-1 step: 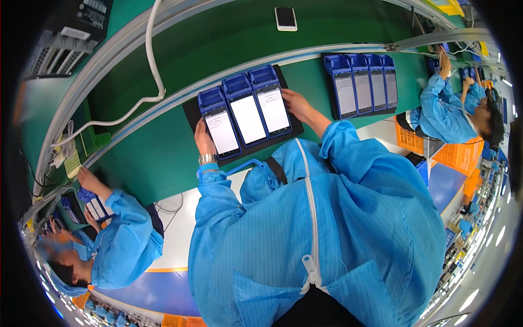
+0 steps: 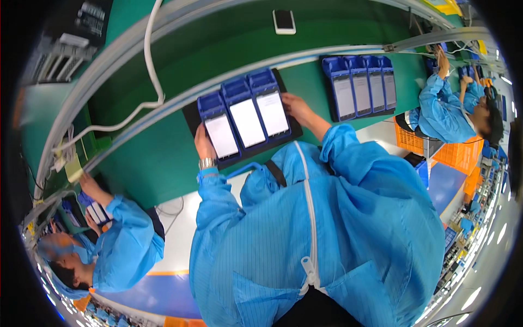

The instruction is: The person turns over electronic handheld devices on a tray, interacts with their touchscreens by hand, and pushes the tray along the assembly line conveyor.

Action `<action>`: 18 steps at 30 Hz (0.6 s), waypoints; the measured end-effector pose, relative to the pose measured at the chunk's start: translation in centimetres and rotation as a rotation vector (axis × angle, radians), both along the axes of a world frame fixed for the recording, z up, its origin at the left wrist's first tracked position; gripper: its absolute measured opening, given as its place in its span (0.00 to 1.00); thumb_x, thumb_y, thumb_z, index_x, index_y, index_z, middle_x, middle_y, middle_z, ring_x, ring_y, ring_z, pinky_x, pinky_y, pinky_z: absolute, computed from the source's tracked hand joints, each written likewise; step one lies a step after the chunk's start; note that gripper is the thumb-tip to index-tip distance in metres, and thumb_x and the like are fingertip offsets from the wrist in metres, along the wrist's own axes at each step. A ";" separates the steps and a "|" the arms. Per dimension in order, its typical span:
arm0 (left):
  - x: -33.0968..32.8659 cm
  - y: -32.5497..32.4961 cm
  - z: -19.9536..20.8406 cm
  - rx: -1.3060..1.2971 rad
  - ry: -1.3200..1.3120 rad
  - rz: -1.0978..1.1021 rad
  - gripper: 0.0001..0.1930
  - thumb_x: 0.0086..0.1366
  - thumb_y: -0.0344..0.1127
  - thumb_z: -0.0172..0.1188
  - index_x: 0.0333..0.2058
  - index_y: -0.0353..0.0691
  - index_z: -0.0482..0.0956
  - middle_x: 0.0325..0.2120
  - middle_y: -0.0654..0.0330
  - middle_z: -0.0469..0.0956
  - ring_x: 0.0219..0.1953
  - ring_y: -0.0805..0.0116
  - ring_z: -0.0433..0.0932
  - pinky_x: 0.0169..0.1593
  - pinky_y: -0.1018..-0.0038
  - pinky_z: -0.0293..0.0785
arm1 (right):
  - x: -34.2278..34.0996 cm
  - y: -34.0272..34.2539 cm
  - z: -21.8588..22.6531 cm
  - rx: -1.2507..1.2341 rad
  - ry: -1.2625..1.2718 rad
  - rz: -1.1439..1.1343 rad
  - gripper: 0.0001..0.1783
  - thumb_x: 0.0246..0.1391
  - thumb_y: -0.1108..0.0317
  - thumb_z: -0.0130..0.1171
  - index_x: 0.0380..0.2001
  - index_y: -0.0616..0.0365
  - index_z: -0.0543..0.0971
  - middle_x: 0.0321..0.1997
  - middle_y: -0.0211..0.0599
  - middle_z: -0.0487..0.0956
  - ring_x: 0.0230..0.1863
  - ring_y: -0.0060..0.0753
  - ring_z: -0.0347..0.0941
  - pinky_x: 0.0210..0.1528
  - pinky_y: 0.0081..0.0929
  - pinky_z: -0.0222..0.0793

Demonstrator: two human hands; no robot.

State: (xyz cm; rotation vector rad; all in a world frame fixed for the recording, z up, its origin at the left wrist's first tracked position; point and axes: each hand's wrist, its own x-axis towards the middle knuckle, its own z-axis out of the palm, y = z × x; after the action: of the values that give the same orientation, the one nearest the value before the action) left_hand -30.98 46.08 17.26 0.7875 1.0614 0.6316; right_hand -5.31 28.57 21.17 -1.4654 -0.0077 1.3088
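Note:
Three blue handheld terminals with lit white screens lie side by side on a black tray (image 2: 295, 127) in front of me. My left hand (image 2: 204, 144), wearing a metal watch (image 2: 207, 163), holds the outer edge of the left terminal (image 2: 222, 135). On the other side, my right hand (image 2: 296, 108) has its fingers curled against the edge of the right terminal (image 2: 272, 113). Between them, the middle terminal (image 2: 247, 122) is touched by neither hand. The undersides of the terminals and some of my fingertips are hidden.
Another tray of several blue terminals (image 2: 359, 90) lies to the right. Beyond the metal rail is a white phone (image 2: 284, 22). A white cable (image 2: 150, 65) hangs at the left. Co-workers in blue sit on both sides, with orange crates (image 2: 458, 155) at the right.
The picture has shifted slightly and the screens look more blurred. Both hands keep their places at the outer terminals.

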 end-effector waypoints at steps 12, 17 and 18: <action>1.2 -1.3 -0.7 -0.006 -0.001 0.059 0.18 0.61 0.39 0.41 0.41 0.28 0.69 0.39 0.54 0.72 0.38 0.64 0.72 0.42 0.73 0.67 | 5.9 -7.3 -0.6 -0.550 -1.958 0.794 0.15 0.38 0.71 0.49 0.35 0.62 0.72 0.42 0.43 0.69 0.52 0.44 0.59 0.57 0.38 0.47; 1.0 0.1 0.9 0.539 0.443 -0.021 0.17 0.60 0.38 0.44 0.42 0.31 0.70 0.35 0.52 0.74 0.40 0.62 0.71 0.45 0.69 0.65 | 8.7 -7.9 0.5 -0.760 -2.095 1.456 0.18 0.43 0.66 0.44 0.36 0.65 0.74 0.44 0.45 0.69 0.55 0.47 0.55 0.61 0.45 0.38; 0.5 0.8 0.7 0.791 0.685 -0.043 0.18 0.57 0.39 0.48 0.43 0.32 0.70 0.36 0.50 0.73 0.40 0.59 0.70 0.45 0.67 0.65 | 8.9 -8.2 0.4 -0.761 -2.145 1.487 0.18 0.43 0.64 0.44 0.34 0.64 0.75 0.42 0.44 0.70 0.54 0.48 0.56 0.61 0.46 0.38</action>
State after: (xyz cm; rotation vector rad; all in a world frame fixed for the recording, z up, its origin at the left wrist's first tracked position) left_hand -30.51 46.85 18.00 1.7988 1.4122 0.7742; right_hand 3.64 20.34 21.55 -2.9198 -2.5123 -0.2665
